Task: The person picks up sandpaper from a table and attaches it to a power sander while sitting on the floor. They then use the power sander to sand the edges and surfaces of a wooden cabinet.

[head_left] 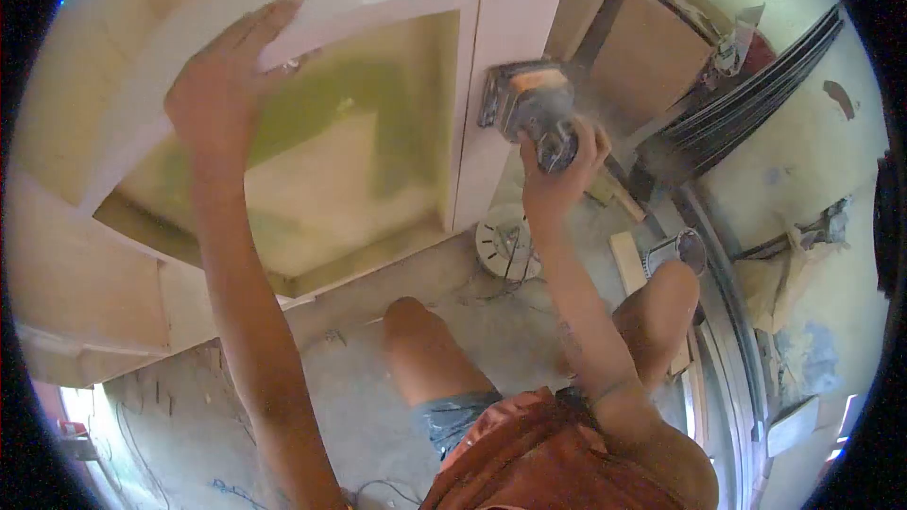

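My right hand is wrapped round the rear of an electric sander with a dark body and an orange band. The sander's flat pad is against the pale upright board of a wooden cabinet. Haze around the tool looks like dust. My left hand lies with fingers stretched along the cabinet's light curved rail, holding nothing. Below that rail is an open compartment, its pale back panel marked with greenish patches.
A round whitish slotted object sits on the concrete floor with cords by it. To the right are a cardboard box, a bundle of dark strips, a can and long rails along the wall.
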{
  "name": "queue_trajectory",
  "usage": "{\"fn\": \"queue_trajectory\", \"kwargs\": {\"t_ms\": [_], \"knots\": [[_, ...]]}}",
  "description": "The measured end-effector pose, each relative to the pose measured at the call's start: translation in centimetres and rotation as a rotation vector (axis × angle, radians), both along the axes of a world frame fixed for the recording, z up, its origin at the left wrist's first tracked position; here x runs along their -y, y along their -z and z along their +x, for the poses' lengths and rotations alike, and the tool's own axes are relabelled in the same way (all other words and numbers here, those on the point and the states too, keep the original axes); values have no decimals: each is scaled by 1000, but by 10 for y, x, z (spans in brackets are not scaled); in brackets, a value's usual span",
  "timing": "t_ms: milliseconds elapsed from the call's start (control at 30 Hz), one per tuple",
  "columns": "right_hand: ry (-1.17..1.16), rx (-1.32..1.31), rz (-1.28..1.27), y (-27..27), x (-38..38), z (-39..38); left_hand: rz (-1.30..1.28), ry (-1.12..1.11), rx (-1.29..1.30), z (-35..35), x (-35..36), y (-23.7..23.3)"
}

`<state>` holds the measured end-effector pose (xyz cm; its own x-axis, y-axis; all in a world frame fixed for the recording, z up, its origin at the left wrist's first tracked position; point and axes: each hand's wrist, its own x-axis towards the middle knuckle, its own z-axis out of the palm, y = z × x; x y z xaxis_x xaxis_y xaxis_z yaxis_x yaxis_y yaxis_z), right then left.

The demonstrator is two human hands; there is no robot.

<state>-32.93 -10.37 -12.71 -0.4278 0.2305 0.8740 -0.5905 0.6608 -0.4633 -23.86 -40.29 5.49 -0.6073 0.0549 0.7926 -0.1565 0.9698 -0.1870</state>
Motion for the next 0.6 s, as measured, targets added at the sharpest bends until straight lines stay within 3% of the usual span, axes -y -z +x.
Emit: {"fn": "queue_trajectory", "kwargs": {"t_ms": [167,333,467,600], "knots": [[-28,-81,-2,-117,-4,-4,-68,-39,-31,-2,0,3],[-37,-204,-8,-197,0,-11,-13,-93,50,-1,-6,0],[-56,-256,24,-199,3,-11,-48,-103,83,3,-10,-5],[-70,-100,66,-136,7,3,-49,-91,62,3,-10,-5]]}}
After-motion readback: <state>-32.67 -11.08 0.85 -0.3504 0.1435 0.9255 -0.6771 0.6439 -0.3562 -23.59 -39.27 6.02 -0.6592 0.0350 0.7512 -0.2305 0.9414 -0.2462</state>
